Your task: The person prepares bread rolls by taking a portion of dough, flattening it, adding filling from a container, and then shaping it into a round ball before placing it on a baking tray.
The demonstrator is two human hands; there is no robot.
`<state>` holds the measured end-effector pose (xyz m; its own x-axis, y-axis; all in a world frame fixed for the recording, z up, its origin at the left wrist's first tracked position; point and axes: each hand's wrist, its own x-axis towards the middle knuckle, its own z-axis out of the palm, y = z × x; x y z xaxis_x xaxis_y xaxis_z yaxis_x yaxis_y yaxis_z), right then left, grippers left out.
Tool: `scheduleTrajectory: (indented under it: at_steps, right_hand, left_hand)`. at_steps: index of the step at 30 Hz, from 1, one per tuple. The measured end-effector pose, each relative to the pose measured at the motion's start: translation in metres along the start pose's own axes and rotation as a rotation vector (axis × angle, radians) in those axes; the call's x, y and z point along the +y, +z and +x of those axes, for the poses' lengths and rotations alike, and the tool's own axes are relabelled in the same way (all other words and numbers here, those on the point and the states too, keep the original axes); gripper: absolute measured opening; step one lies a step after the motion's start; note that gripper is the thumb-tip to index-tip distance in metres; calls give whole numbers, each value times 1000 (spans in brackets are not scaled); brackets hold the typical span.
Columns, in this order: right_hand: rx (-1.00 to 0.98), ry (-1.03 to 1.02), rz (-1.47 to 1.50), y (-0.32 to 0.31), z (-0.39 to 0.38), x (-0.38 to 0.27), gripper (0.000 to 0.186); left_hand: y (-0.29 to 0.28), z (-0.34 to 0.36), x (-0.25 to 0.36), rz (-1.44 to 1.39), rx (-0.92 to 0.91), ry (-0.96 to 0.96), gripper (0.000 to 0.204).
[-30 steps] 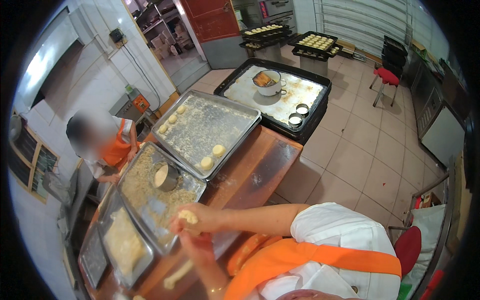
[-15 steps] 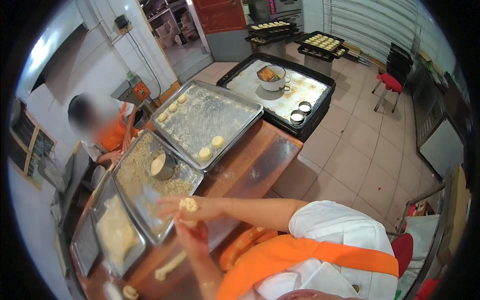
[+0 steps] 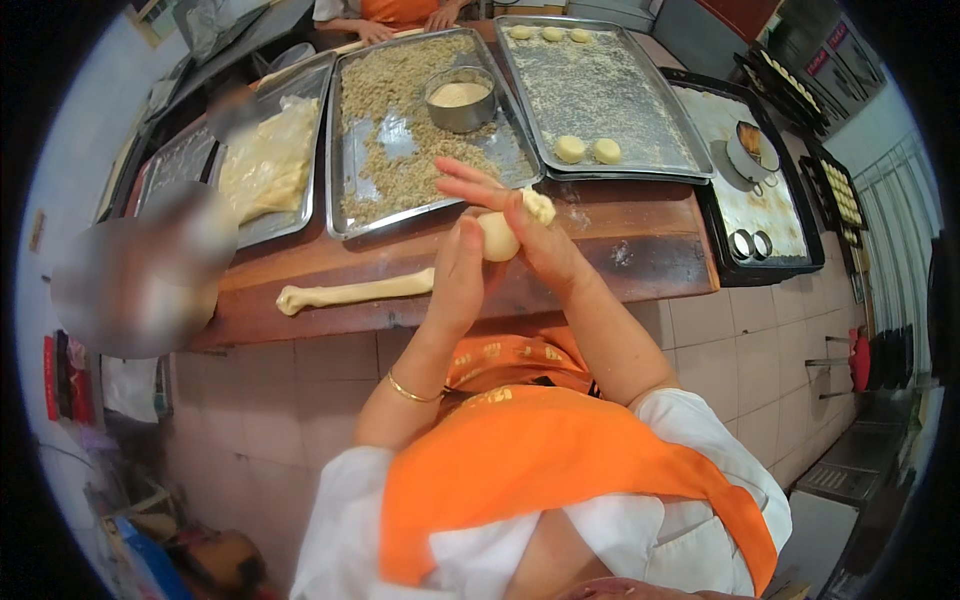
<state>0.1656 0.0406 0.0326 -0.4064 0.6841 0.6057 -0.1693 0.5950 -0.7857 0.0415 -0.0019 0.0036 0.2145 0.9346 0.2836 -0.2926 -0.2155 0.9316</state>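
Note:
A smooth, pale dough ball [image 3: 499,238] sits pressed between my two hands, over the front edge of the wooden table. My left hand [image 3: 463,262] is cupped round its left side. From the right, my right hand [image 3: 543,240] holds it with the thumb across, some fingers stretched forward. A rough lump of dough [image 3: 539,206] shows at the back of the right hand, apart from the smooth ball; what holds it there is hidden. Just left of my hands, a dough rope [image 3: 355,291] lies on the table.
Beyond my hands lies a crumb-filled tray [image 3: 335,190] with a metal bowl [image 3: 460,110]. A dough-sheet tray [image 3: 318,120] is left; a floured tray [image 3: 610,90] with dough rounds is right. Black trays [image 3: 745,270] hold a white pot [image 3: 752,160]. A co-worker's hands [image 3: 440,15] are opposite.
My view has swung round, so the trays now lie straight ahead. The smooth dough ball has come into sight between my palms. The rough lump is still at my right hand.

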Motion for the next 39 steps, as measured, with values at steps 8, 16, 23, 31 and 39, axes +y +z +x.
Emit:
scheduleTrajectory:
  at_steps: [8,16,23,31,39]
  right_hand:
    - [34,216,360,14,-22,15,65]
    - [-172,226,332,3,-21,23,68]
    - [6,196,429,15,-25,8,67]
    - [-65,357,436,12,-23,5,68]
    - [-25,490,544,12,-31,19,58]
  left_hand:
    - [6,-20,5,39,144,-65,59]
    - [4,-16,-11,197,125,142,58]
    - [-2,-25,-2,87,0,-129,66]
    - [1,-29,-13,100,187,-57,64]
    - [-1,-24,-12,158,117,32,48]
